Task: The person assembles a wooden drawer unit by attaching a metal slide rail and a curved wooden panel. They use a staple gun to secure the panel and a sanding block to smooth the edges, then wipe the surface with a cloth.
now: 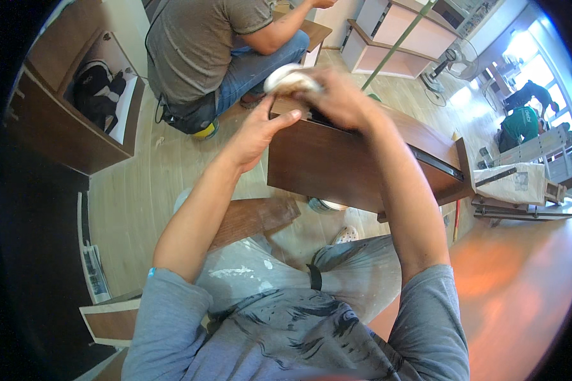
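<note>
A brown wooden drawer (327, 162) with a black metal slide (435, 163) along its upper edge stands in front of me. My left hand (255, 136) grips its near left corner, thumb against the side and fingers at the end edge. In my right hand (340, 98), blurred by motion, is a white cloth (292, 80) with brownish stains. The cloth is at the drawer's far left end, just beyond my left fingertips. My right fingers are partly smeared, but they close round the cloth.
A person in a grey shirt (200, 54) crouches just beyond the drawer. An open cabinet (124, 117) holding a dark bag (95, 92) stands at left. A brown board (254, 219) and a can (324, 205) are below the drawer; a fan (448, 63) stands far right.
</note>
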The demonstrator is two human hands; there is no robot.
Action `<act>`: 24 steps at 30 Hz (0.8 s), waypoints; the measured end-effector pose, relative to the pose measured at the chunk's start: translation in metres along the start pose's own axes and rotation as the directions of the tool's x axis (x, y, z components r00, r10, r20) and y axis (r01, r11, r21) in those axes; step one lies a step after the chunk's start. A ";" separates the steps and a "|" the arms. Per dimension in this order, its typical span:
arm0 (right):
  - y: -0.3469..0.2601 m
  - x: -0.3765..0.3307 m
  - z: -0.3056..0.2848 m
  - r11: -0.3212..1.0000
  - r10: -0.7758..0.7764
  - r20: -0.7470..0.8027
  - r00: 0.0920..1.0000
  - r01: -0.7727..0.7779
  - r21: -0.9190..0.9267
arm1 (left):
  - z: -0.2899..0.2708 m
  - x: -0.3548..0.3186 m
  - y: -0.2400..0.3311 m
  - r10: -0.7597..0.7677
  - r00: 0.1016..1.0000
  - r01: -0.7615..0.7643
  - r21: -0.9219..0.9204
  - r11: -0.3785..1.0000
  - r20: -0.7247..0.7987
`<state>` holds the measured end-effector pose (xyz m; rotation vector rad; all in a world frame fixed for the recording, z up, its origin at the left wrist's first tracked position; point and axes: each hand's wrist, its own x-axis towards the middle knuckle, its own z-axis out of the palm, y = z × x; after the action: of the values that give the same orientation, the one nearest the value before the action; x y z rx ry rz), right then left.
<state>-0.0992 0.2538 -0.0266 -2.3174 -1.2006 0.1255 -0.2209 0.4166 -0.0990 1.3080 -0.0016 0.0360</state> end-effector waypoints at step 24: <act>0.086 -0.164 -0.112 0.452 0.696 -0.148 0.702 -0.590 -0.669 | 0.006 -0.002 -0.001 -0.024 1.000 0.023 0.049 0.999 0.011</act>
<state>-0.0995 0.0391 0.0027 -3.4016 -0.3047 0.1420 -0.2229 0.4105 -0.0983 1.3574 0.0046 0.0085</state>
